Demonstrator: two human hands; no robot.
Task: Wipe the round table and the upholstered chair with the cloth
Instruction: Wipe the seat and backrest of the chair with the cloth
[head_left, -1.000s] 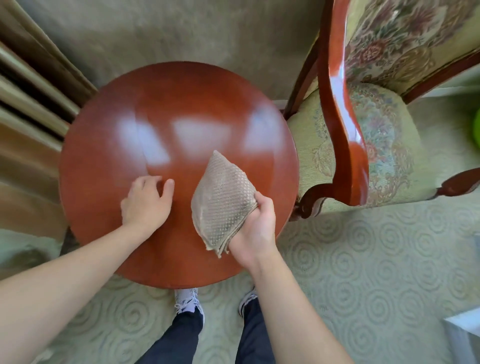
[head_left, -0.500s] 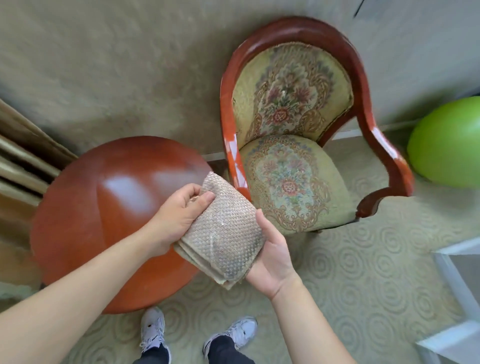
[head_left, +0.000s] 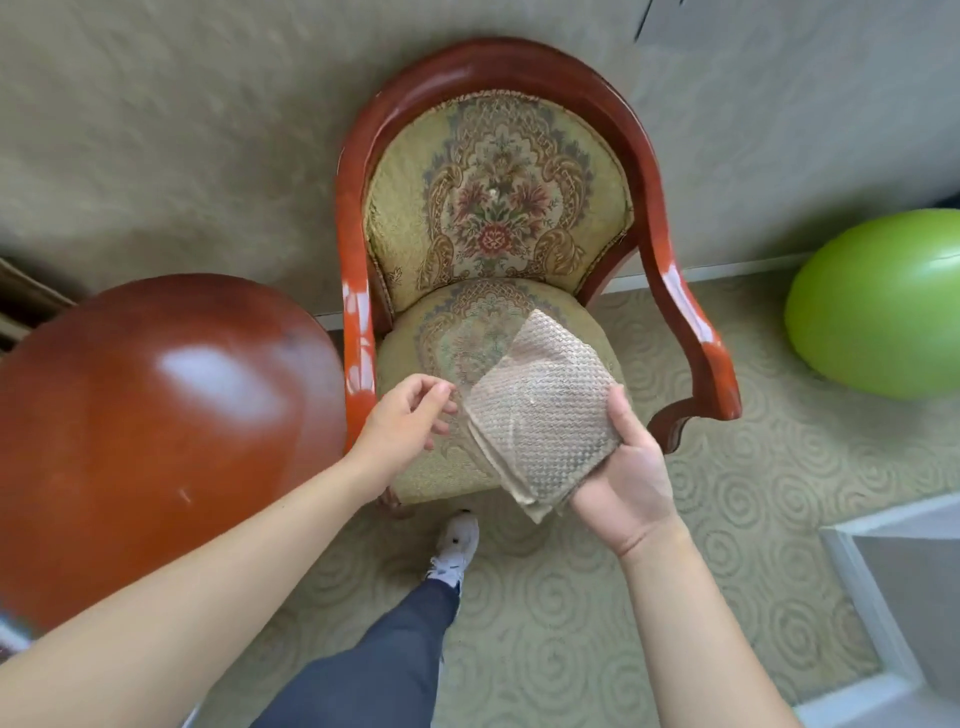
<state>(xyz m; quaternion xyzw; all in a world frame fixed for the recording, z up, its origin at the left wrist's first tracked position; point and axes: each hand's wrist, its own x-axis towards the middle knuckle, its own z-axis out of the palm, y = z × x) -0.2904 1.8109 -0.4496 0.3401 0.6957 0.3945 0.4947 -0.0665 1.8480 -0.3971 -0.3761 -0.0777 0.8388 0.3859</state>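
Observation:
A folded beige waffle-weave cloth rests in my right hand, held from below and the right, in the air above the front of the chair seat. My left hand hovers just left of the cloth with fingers loosely apart, holding nothing. The upholstered chair has a floral yellow seat and back in a glossy red-brown wooden frame and stands straight ahead. The round red-brown table is at the left, beside the chair's left armrest.
A large green ball sits on the floor to the right of the chair. A white box or furniture edge is at the lower right. My leg and shoe stand on the patterned carpet before the chair. A beige wall runs behind.
The cloth left the table and now hangs over the chair seat. My left hand, which gripped the cloth half a second ago, has let go. The view turned right toward the chair.

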